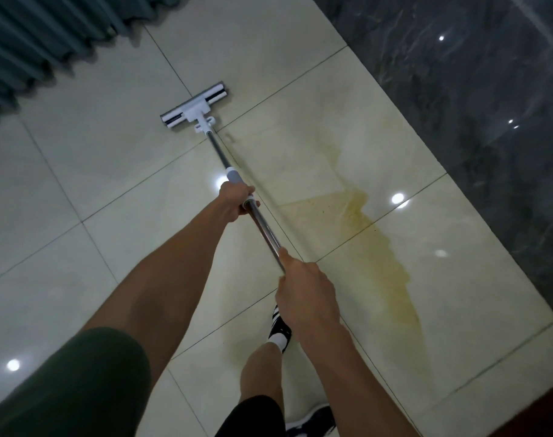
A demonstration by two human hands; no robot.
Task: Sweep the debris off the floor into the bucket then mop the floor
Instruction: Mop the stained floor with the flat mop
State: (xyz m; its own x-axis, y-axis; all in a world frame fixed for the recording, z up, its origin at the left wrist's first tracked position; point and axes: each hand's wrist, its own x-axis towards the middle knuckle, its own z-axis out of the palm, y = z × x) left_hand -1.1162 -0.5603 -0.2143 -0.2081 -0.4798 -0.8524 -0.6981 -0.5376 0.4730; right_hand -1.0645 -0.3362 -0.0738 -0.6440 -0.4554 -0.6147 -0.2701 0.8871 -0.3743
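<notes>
mop held in both hands over a glossy cream tiled floor, seen from above. the flat mop head, white with a grey pad and dark strips, lies flat on the floor just in front of the hem of a pleated teal curtain, apart from it. the metal handle slants from the head back toward the person. the left hand is farther down the handle, closed fully around it just behind a grey collar. the right hand is nearer the body, wrapped tight around the upper end of the handle with the thumb lying along the shaft. a yellowish stain streaks across the tiles to the right of the handle, well apart from the mop head. dark marbled tiles border the cream floor on the right. a black shoe with a white sock stands below the right hand; a second shoe shows at the bottom edge. a green sleeve covers the left upper arm.
</notes>
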